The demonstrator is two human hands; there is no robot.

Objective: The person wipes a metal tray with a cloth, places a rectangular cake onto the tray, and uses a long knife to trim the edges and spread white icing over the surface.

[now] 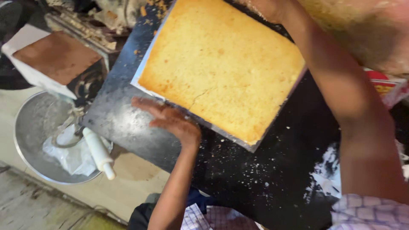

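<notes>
A large square yellow sponge cake [221,64] lies on a thin light board [138,74] on a black counter [238,179]. My left hand [170,119] is flat, fingers apart, against the near left edge of the cake and board. My right arm reaches over the cake's far right side, and my right hand [266,8] is at the cake's far corner, cut off by the top of the frame. A crack runs through the cake near its front edge.
A metal bowl [30,123] at the left holds a white rolling pin [99,152] and crumpled plastic. A brown cake slab on a white board [55,55] sits at the upper left. Crumbs dot the counter. A red packet [383,85] lies at the right.
</notes>
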